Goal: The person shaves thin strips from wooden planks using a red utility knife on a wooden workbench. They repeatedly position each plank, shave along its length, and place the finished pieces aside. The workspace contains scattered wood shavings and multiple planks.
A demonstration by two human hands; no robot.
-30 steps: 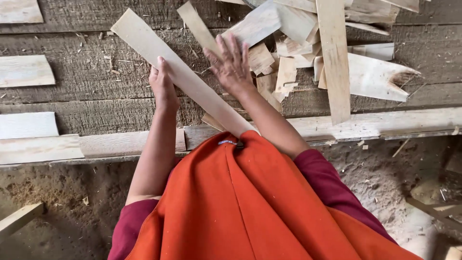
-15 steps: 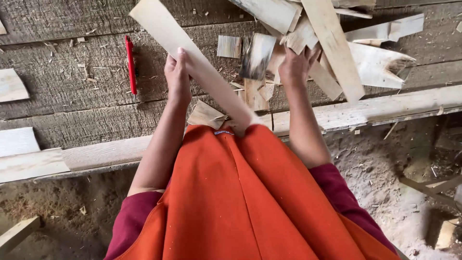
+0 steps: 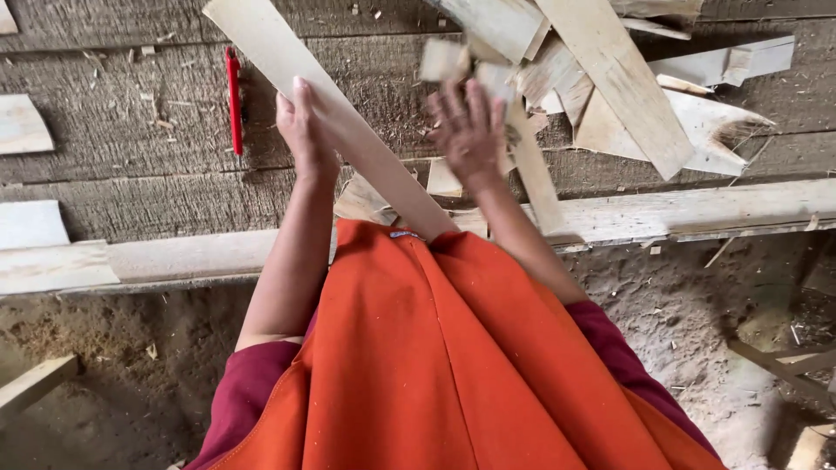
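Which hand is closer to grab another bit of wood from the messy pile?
Probably the right hand. It is raised, fingers spread, right by the pile of wood scraps. The left hand is busy, resting on the long pale slat, farther from the pile.

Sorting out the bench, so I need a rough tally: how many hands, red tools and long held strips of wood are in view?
Hands: 2, the left hand gripping the long wood strip, and the right hand, blurred, over the scrap pile
Red tool: 1, the red tool on the workbench
Long held strips: 1
Total: 4
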